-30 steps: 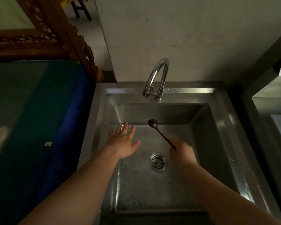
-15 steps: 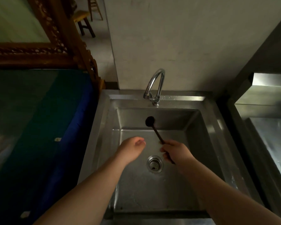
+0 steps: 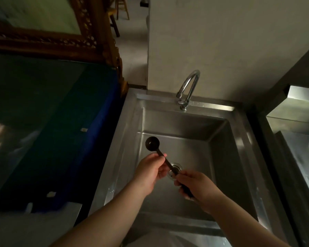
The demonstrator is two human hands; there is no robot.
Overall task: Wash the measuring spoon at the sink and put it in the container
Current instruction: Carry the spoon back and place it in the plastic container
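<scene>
A dark long-handled measuring spoon (image 3: 152,143) is held over the steel sink (image 3: 219,157), its round bowl pointing up and left. My right hand (image 3: 197,188) grips the end of the handle, near the drain (image 3: 176,168). My left hand (image 3: 150,171) pinches the handle's middle between thumb and fingers. The chrome tap (image 3: 187,88) stands at the sink's back rim with no water running. No container is in view.
A blue-edged dark surface (image 3: 89,139) lies left of the sink, with a carved wooden frame (image 3: 89,43) behind it. A second steel basin (image 3: 303,157) borders the right side. A plain wall rises behind the tap.
My left hand moved from open over the sink floor to closing on the spoon's handle. The spoon shifted left and nearer, and the view pulled back.
</scene>
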